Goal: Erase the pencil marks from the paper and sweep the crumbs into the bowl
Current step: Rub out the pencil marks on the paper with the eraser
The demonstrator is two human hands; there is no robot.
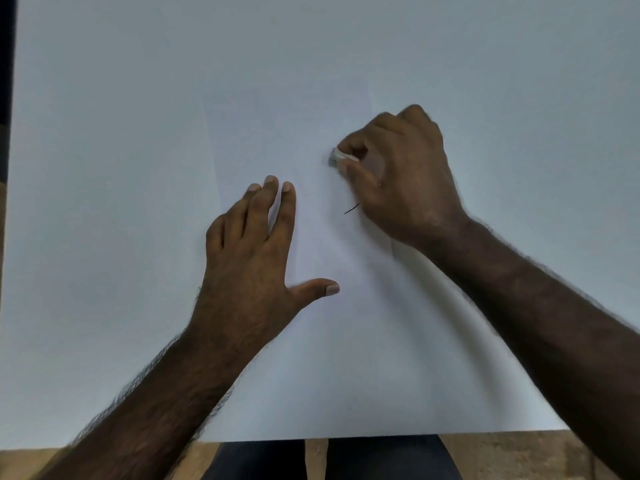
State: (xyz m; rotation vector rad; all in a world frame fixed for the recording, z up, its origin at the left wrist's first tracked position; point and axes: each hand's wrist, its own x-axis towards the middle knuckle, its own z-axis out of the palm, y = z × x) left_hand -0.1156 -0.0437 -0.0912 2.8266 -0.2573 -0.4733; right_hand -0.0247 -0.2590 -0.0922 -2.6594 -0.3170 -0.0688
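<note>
Along the far left edge of the frame runs a dark vertical strip [7, 46], and beside it begins the pale white table top [104, 133], which fills nearly the whole view down to its near edge at the bottom. Left of centre, the person's left hand [252, 258] lies flat, palm down, on the white sheet of paper [329, 323]; its fingers are straight and close together, pointing toward the top of the frame, with the thumb spread out to the right, and it holds nothing. The paper is hard to tell from the table, but its faint left edge runs down from the upper middle of the frame and passes under this hand. Just right of centre, a short dark pencil mark [351, 209] shows on the sheet, close beside the heel of the thumb of the right hand [405, 181]. That hand, in the centre right, has its fingers curled and pinches a small white block eraser [336, 157] between thumb and fingertips, the eraser's end pressed on the paper above the mark. Along the bottom of the frame, below the table edge, a brown floor [519, 455] and the person's dark trousers [381, 459] are visible.
</note>
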